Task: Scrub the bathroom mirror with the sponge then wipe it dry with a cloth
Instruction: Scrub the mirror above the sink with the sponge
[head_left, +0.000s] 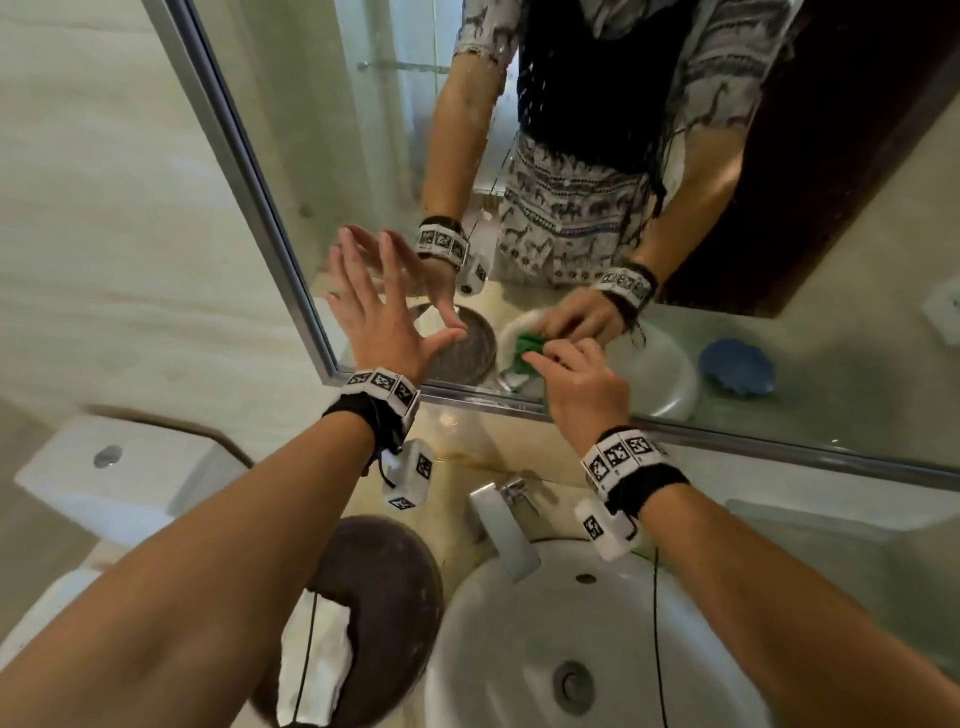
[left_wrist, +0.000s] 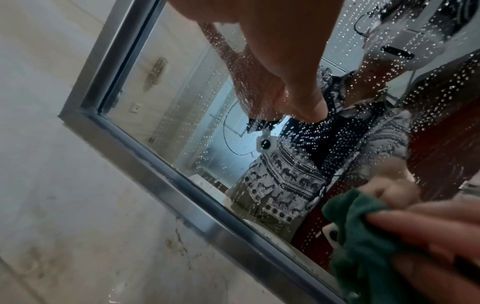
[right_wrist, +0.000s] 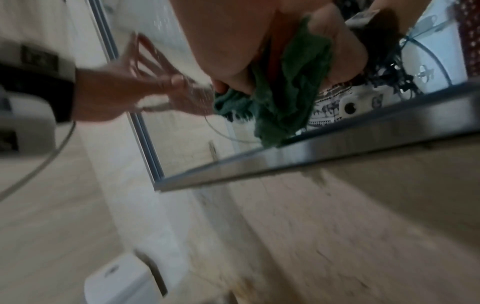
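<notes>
The droplet-speckled, silver-framed mirror (left_wrist: 182, 115) meets the left hand (left_wrist: 285, 67) (fingertip touching glass); the blurred right hand (left_wrist: 426, 232) apparently grips a crumpled green cloth (left_wrist: 363, 242).

Beige marble-look wall (head_left: 104, 156), white basin (head_left: 519, 649), chrome tap (head_left: 506, 525), white toilet cistern (head_left: 119, 473)

Nothing here reads as words or numbers; the wristbands (head_left: 383, 387) just behind both hands carry only black-and-white square marker patterns.
</notes>
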